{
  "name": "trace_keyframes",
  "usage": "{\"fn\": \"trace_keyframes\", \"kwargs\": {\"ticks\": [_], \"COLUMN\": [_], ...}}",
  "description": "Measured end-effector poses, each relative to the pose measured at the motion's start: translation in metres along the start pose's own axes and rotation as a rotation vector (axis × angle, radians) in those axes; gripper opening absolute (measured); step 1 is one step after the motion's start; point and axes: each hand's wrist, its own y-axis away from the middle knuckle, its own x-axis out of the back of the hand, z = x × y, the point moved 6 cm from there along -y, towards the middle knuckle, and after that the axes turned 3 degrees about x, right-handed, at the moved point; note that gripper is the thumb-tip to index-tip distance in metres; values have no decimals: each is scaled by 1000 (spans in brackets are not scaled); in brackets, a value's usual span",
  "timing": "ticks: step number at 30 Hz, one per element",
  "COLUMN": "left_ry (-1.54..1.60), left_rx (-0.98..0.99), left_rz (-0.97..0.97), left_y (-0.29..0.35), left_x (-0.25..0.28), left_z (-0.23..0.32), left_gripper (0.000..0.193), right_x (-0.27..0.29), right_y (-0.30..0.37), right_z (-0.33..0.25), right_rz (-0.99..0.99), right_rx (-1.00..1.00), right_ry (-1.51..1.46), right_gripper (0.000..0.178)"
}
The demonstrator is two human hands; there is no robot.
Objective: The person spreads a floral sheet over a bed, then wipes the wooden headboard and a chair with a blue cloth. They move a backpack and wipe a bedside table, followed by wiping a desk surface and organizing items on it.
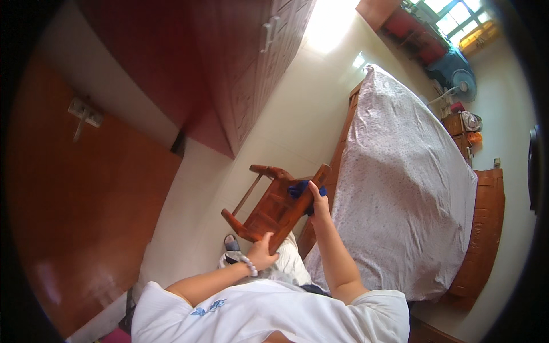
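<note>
A small brown wooden stool (273, 208) is held tilted in front of me, its legs and a crossbar pointing to the left and its underside partly showing. My left hand (263, 255), with a pale beaded bracelet at the wrist, grips the stool's near end. At the far end, my right hand (319, 204) is closed around a dark blue cloth (297, 189) and presses it to the wood. The thumb lies along the stool's edge. Part of the cloth is hidden by the hand and the wood.
To the right stands a bed covered by a pale patterned sheet (400, 188), with a wooden headboard (485, 223). A brown door (74, 194) is on the left, and a dark red wardrobe (229, 74) rises ahead. A fan (462, 86) stands beyond the bed. My sandalled foot (231, 243) rests on the tiled floor.
</note>
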Motion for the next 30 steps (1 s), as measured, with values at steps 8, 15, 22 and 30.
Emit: {"fn": "trace_keyframes", "kwargs": {"ticks": [8, 15, 22, 30], "left_ry": [-134, -64, 44, -17], "left_rx": [-28, -104, -81, -206], "left_rz": [3, 132, 31, -30], "left_y": [-87, -181, -333, -527], "left_x": [62, 100, 138, 160], "left_z": [155, 242, 279, 343], "left_gripper": [57, 50, 54, 51], "right_x": [-14, -61, -103, -96], "right_y": [-45, -135, -248, -393], "right_z": [-165, -259, -346, -457], "right_rz": [-305, -518, -485, -281], "right_rx": [-7, -25, -26, 70], "right_ry": [-196, -178, -242, -190], "right_gripper": [49, 53, 48, 44]}}
